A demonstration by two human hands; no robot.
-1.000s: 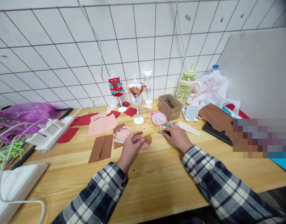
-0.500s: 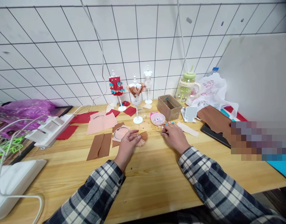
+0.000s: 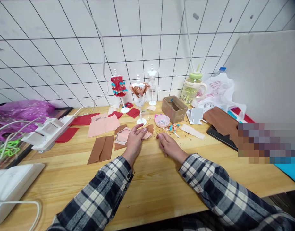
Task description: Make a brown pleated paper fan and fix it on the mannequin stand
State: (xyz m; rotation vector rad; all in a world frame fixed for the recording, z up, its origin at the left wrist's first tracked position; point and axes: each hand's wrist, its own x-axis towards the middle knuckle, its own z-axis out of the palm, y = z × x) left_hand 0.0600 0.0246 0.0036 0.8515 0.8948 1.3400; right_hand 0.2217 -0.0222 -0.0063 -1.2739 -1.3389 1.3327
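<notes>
My left hand (image 3: 135, 141) pinches a pleated fan of brown and pink crepe paper (image 3: 148, 131) between thumb and fingers, its zigzag edge facing right. Just across from it, my right hand (image 3: 170, 146) is closed on slim metal tweezers (image 3: 157, 133), whose tip points up and left towards the fan, a small gap apart. Behind the fan stands a white mini dress form (image 3: 139, 102) with brown and pink pointed paper round its top. A pink bowl (image 3: 162, 121) of small shiny pieces sits beyond my right hand.
Left of my hands lie folded brown paper (image 3: 101, 149), pink sheets (image 3: 104, 125) and a metal ring (image 3: 122, 136). Behind are a red-dressed form (image 3: 119, 86), a bare form (image 3: 152, 83), a cardboard box (image 3: 174, 109) and a green-lidded jug (image 3: 192, 86). Paper scraps (image 3: 175, 128) litter the right.
My right hand has moved left, closer to the pleated paper, and the tweezers now tilt upward. My left hand still holds the paper and has shifted slightly up and right.
</notes>
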